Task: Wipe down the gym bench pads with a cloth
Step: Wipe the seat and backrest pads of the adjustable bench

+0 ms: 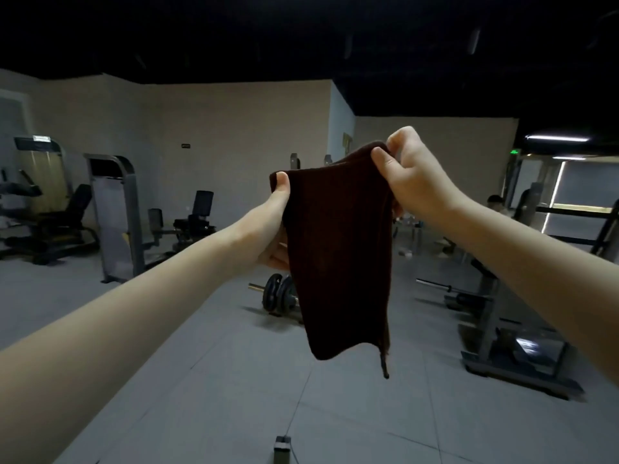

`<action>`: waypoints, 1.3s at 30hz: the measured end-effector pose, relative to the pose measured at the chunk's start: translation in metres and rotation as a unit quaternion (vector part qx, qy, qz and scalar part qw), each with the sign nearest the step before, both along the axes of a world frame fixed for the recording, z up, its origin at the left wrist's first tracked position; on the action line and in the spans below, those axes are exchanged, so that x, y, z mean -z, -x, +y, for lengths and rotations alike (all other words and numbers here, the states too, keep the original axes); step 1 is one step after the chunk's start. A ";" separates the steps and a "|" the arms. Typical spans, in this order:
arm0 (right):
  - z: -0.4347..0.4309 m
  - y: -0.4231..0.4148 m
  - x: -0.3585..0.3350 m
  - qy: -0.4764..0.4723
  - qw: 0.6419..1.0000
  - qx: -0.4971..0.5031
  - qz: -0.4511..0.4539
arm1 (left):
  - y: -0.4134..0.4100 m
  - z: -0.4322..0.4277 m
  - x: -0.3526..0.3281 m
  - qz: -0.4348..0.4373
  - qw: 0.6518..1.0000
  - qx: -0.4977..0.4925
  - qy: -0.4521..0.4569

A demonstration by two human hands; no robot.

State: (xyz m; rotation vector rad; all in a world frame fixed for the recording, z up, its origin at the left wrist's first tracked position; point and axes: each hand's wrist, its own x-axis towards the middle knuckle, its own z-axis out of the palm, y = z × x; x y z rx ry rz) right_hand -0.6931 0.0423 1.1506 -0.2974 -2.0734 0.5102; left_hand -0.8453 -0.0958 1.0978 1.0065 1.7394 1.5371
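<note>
Left hand (272, 226) and right hand (413, 175) pinch soft, dark-brown cloth (338, 249) hanging limp.

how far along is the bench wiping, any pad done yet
Barely started. Done: the cloth is picked up. In hand: the left hand and right hand pinch its top corners, so it hangs in mid-air. Left: all the wiping. The cloth touches no pad, and the padded seats stand across the floor.
</note>
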 end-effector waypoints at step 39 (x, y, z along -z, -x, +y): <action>0.151 0.535 0.039 0.527 0.707 -0.470 -0.044 | 0.423 0.065 -0.025 -0.080 0.928 -0.333 -0.148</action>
